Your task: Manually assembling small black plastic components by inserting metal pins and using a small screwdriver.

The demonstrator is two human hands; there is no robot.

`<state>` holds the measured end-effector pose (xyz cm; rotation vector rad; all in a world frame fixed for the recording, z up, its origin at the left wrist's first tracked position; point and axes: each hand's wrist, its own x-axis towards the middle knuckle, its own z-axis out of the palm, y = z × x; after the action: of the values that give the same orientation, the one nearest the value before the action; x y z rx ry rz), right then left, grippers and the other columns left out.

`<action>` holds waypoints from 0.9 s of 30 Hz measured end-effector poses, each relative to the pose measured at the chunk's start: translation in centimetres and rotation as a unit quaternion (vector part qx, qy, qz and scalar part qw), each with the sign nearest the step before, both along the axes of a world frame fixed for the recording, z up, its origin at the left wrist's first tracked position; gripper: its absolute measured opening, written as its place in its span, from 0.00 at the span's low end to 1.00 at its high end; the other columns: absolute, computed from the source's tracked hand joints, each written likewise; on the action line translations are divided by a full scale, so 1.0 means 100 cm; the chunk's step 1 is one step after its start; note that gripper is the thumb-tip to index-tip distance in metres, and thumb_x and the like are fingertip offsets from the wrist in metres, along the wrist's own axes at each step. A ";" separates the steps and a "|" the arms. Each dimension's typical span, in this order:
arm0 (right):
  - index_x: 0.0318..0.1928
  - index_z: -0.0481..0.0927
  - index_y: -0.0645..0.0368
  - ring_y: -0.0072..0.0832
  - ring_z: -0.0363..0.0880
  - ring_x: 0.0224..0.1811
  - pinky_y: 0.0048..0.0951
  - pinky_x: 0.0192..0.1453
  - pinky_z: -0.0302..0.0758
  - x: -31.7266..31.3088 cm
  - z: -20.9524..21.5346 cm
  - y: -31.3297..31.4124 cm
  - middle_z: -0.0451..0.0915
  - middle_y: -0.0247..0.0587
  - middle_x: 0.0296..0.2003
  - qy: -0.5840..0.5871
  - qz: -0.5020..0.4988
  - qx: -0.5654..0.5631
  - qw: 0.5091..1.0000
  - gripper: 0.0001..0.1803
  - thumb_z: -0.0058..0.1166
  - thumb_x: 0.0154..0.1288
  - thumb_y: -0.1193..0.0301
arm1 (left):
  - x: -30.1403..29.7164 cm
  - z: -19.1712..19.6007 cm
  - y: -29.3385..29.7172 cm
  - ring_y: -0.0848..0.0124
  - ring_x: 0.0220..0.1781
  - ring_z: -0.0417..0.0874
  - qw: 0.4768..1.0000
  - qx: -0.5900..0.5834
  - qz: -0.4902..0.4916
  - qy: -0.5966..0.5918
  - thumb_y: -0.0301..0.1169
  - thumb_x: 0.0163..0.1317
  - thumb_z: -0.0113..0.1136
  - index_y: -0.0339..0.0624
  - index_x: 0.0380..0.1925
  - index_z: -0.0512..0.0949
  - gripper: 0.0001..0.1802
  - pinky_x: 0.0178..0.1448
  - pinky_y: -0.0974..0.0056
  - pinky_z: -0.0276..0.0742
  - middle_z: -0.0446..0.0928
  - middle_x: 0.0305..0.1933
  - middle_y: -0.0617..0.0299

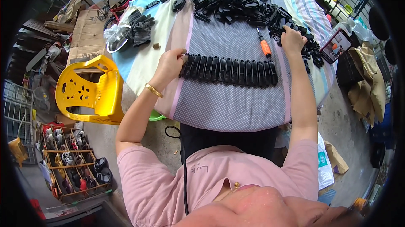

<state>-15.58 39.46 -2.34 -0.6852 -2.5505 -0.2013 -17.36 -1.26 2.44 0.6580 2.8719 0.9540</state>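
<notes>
A row of long, curved black plastic pieces (228, 71) stands side by side on the cloth-covered round table (228, 111). My left hand (171, 63) is at the row's left end, its fingers closed on the outermost black plastic piece, which they partly cover. Farther right, my right hand (292, 41) reaches into the edge of a big loose heap of similar black pieces (230, 5). Its fingers are bent together, and what they hold is hidden. Between the row and the heap lies a screwdriver (264, 46) with an orange handle, just left of my right hand.
Grey work gloves (141, 29) and a clear plastic-wrapped bowl (117, 41) sit at the table's left edge, near a small brown lump (156, 46). A phone (336, 46) stands at the right edge. Left of the table are a yellow chair (110, 92) and a shoe rack (74, 167).
</notes>
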 end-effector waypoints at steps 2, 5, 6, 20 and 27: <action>0.45 0.80 0.42 0.34 0.79 0.39 0.43 0.44 0.66 0.002 0.002 -0.004 0.82 0.35 0.32 0.023 0.018 -0.036 0.999 0.15 0.53 0.56 0.58 | 0.011 0.005 0.006 0.59 0.35 0.80 0.995 -0.076 -0.002 0.064 0.29 0.56 0.54 0.36 0.44 0.75 0.15 0.41 0.62 0.74 0.78 0.34 0.52; 0.41 0.82 0.41 0.33 0.79 0.38 0.41 0.44 0.65 0.004 0.002 -0.004 0.82 0.35 0.31 0.069 0.021 -0.074 0.995 0.13 0.55 0.54 0.59 | 0.017 0.009 0.015 0.53 0.41 0.77 0.977 -0.168 -0.022 0.131 0.30 0.56 0.53 0.40 0.43 0.76 0.14 0.46 0.57 0.72 0.76 0.38 0.51; 0.39 0.82 0.41 0.32 0.79 0.38 0.40 0.44 0.64 0.004 0.001 -0.001 0.82 0.35 0.31 0.082 0.027 -0.107 0.991 0.11 0.55 0.54 0.60 | 0.019 0.014 0.020 0.54 0.43 0.77 0.976 -0.180 0.006 0.126 0.31 0.57 0.53 0.40 0.43 0.76 0.14 0.47 0.58 0.72 0.75 0.40 0.51; 0.36 0.82 0.65 0.16 0.76 0.32 0.16 0.39 0.71 0.041 0.057 -0.037 0.81 0.34 0.29 0.236 0.330 -0.603 0.687 0.10 0.58 0.55 0.72 | 0.032 0.030 0.126 0.51 0.62 0.63 0.933 0.075 -0.188 0.297 0.25 0.50 0.59 0.34 0.51 0.69 0.25 0.62 0.56 0.64 0.67 0.55 0.48; 0.36 0.82 0.60 0.15 0.75 0.29 0.18 0.33 0.71 0.053 0.065 -0.087 0.81 0.32 0.27 0.085 0.411 -0.647 0.637 0.13 0.61 0.53 0.65 | 0.028 0.013 0.137 0.70 0.37 0.80 0.947 0.222 -0.219 0.077 0.21 0.58 0.52 0.30 0.49 0.68 0.18 0.44 0.69 0.76 0.78 0.36 0.56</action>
<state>-10.32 30.75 4.21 0.1759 -2.1397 2.0028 -14.55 12.47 3.78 1.3852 2.4497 1.5260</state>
